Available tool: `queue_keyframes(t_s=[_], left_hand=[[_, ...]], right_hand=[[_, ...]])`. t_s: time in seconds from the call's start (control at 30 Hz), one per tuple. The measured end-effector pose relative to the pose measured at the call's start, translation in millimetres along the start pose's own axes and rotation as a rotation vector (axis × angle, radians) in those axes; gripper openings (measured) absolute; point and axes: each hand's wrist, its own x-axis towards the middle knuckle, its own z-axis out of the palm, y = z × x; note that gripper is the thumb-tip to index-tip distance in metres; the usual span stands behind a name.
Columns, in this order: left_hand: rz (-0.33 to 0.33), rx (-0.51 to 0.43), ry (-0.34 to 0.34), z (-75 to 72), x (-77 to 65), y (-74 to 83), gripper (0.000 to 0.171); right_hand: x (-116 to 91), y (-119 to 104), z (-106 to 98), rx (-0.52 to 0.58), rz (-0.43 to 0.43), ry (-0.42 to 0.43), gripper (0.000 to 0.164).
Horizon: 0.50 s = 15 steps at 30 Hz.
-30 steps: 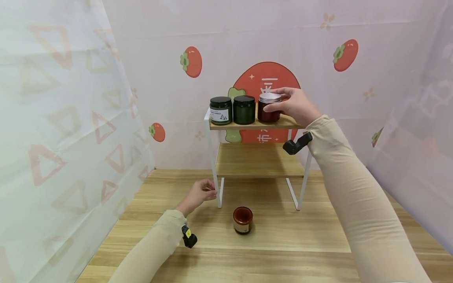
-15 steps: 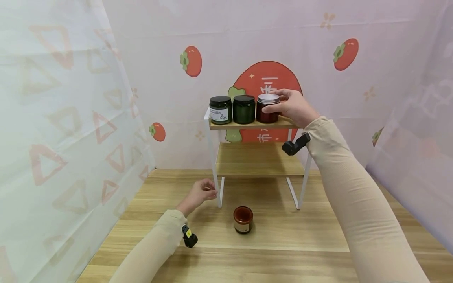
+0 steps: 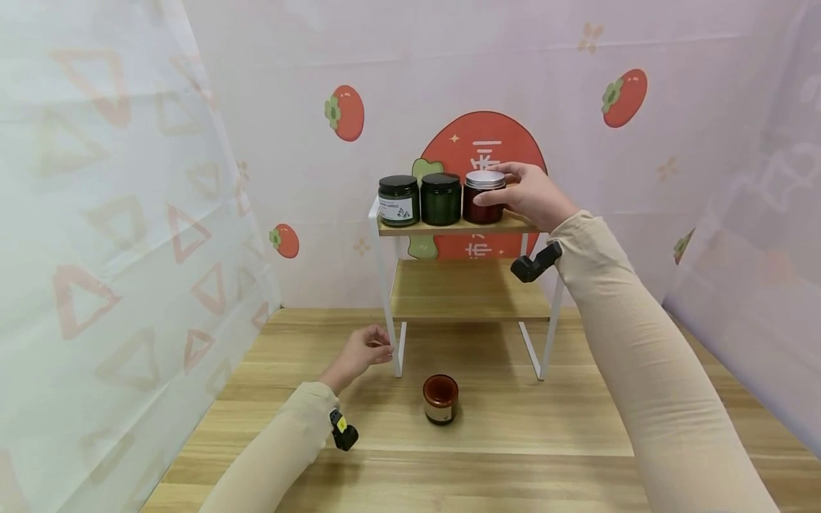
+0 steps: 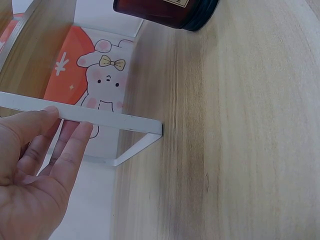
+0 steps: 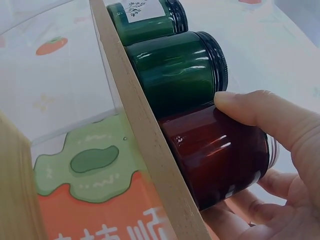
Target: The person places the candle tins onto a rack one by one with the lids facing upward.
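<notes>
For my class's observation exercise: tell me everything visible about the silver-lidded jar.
The silver-lidded jar is squat and cylindrical, with a glossy, dark red body that looks like glass. Its metal-looking lid is on. It stands upright on the top shelf, close beside the plain green jar. The right hand grips it between thumb and fingers.

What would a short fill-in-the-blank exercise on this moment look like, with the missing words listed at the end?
1. The right hand holds a dark red jar whose lid is ____.
2. The left hand holds a rack leg coloured ____.
3. The middle jar on the top shelf is made of ____ glass.
4. The amber jar stands in front of the rack, on the ____.

Missing words: silver; white; green; table.
</notes>
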Motion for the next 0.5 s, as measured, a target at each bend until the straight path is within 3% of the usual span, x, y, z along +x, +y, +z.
queue_keyframes(t_s=[0.23, 0.5], left_hand=[[0.002, -0.007, -0.002, 0.1, -0.2, 0.6, 0.013], [0.002, -0.003, -0.006, -0.3, 0.4, -0.9, 0.013]], right_hand=[[-2.0, 0.2, -2.7, -0.094, -0.024, -0.003, 0.075], [-5.4, 1.5, -6.0, -0.092, -0.057, 0.022, 0.077]])
